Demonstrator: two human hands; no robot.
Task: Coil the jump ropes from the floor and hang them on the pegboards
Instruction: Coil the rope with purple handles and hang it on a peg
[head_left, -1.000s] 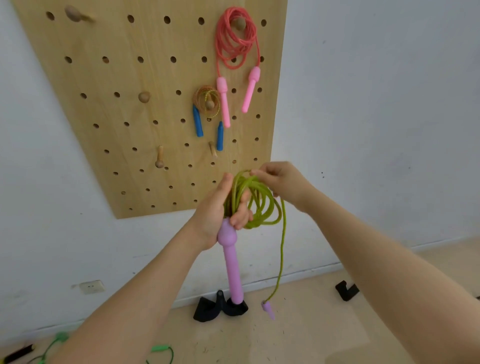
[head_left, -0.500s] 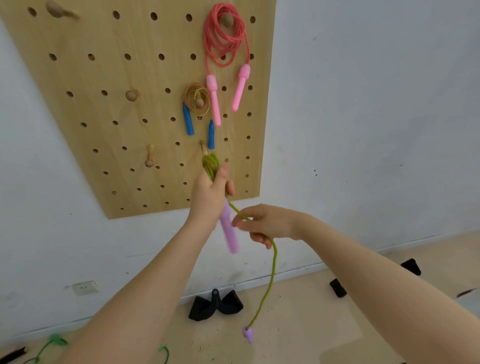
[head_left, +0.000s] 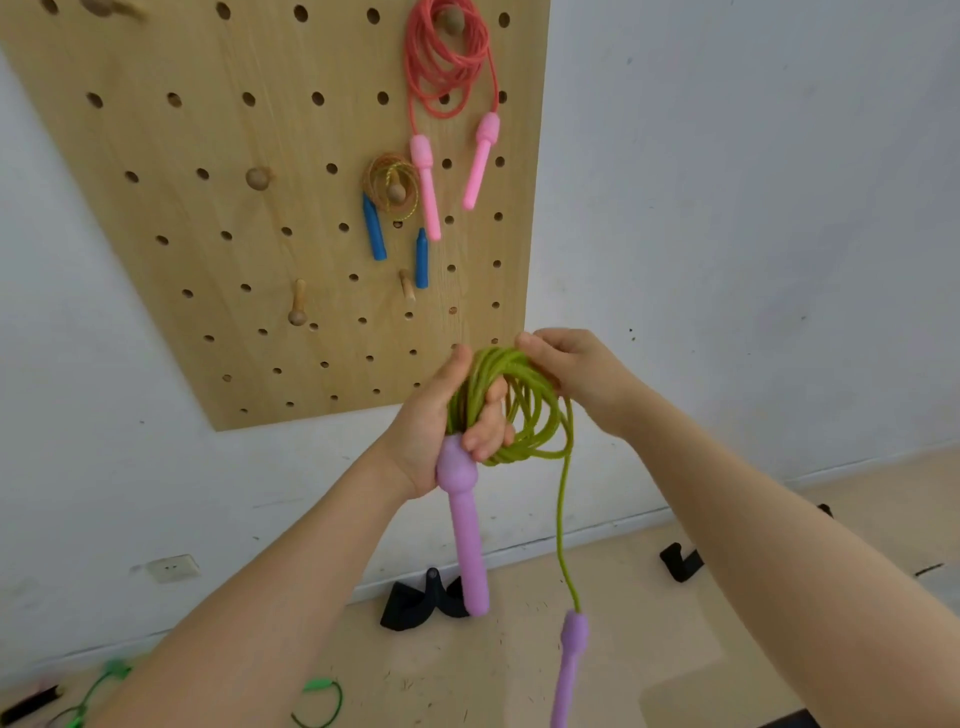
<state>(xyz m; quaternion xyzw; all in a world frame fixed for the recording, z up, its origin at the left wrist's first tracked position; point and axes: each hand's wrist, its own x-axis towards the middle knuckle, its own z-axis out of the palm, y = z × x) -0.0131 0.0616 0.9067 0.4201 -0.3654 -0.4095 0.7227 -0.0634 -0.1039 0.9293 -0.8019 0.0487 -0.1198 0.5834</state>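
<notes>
A green jump rope (head_left: 524, 410) with purple handles is wound in loops in front of the wooden pegboard (head_left: 234, 218). My left hand (head_left: 447, 426) grips the bundle of loops, and one purple handle (head_left: 465, 525) hangs straight down below it. My right hand (head_left: 576, 371) pinches the top of the coil. The rope's tail drops to the second purple handle (head_left: 569, 665), which dangles free. On the board hang a red rope with pink handles (head_left: 447, 67) and a small coil with blue handles (head_left: 392, 187).
Bare wooden pegs (head_left: 297, 309) (head_left: 257, 178) (head_left: 407, 285) stick out of the board. A bright green rope (head_left: 322, 701) lies on the floor at the lower left. Black objects (head_left: 415, 603) (head_left: 680, 561) sit by the wall's base. A wall socket (head_left: 173, 567) is low left.
Half a second ago my right hand was lower, holding the rope's tail; it has risen to the top of the coil, laying another loop. The dangling handle hangs shorter.
</notes>
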